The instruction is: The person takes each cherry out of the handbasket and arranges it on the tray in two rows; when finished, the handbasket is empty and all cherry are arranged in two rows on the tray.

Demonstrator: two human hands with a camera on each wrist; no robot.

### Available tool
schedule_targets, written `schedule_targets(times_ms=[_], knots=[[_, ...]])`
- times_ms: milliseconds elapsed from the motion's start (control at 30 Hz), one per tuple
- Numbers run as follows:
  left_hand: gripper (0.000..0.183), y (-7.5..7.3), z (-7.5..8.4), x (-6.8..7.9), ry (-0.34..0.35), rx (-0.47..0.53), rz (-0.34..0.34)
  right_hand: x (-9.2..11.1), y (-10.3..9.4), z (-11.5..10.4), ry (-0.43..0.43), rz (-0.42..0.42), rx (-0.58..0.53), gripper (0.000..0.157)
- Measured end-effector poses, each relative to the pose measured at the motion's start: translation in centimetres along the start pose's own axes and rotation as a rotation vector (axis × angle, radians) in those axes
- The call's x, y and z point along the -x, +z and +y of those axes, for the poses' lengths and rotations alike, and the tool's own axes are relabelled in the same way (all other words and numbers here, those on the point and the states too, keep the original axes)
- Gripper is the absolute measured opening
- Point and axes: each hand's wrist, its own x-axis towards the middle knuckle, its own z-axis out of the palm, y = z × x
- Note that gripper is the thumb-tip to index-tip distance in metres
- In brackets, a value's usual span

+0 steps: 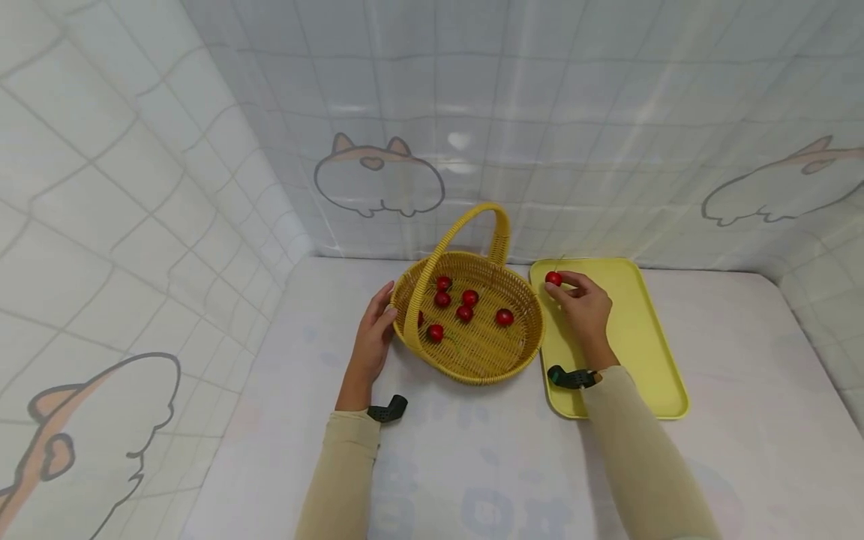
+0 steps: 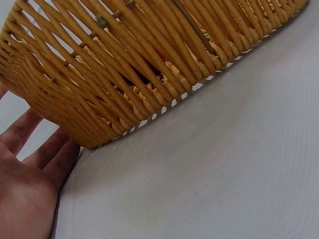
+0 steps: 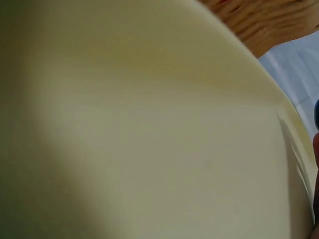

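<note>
A yellow woven basket (image 1: 472, 367) with a tall handle holds several red cherries (image 1: 504, 317). My left hand (image 1: 370, 330) touches the basket's left side in the head view. In the left wrist view its fingers (image 2: 52, 154) lie fairly straight against the outer wicker. My right hand (image 1: 586, 306) pinches a cherry (image 1: 553, 279) between thumb and fingers, its thin green stem pointing up. That cherry is over the far left corner of a pale yellow tray (image 1: 637, 360). Only a sliver of the right hand shows at the right wrist view's edge.
The tray stands just right of the basket, with a low raised rim. Both are on a white cloth-covered table (image 1: 459, 457). A tiled-pattern curtain with cartoon animals (image 1: 379, 180) rises behind the table and along both sides. The basket's handle arches upward at its left and back.
</note>
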Motion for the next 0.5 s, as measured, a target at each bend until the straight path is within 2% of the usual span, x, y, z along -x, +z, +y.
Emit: schedule_targets(times_ms=[200, 500], knots=[[0.052, -0.21, -0.25, -0.02, 0.005, 0.007, 0.002, 0.63, 0.36, -0.22, 0.001, 0.017, 0.012, 0.039], [0.051, -0.12, -0.40, 0.00, 0.016, 0.015, -0.003, 0.58, 0.25, 0.00, -0.008, 0.024, 0.099, 0.041]])
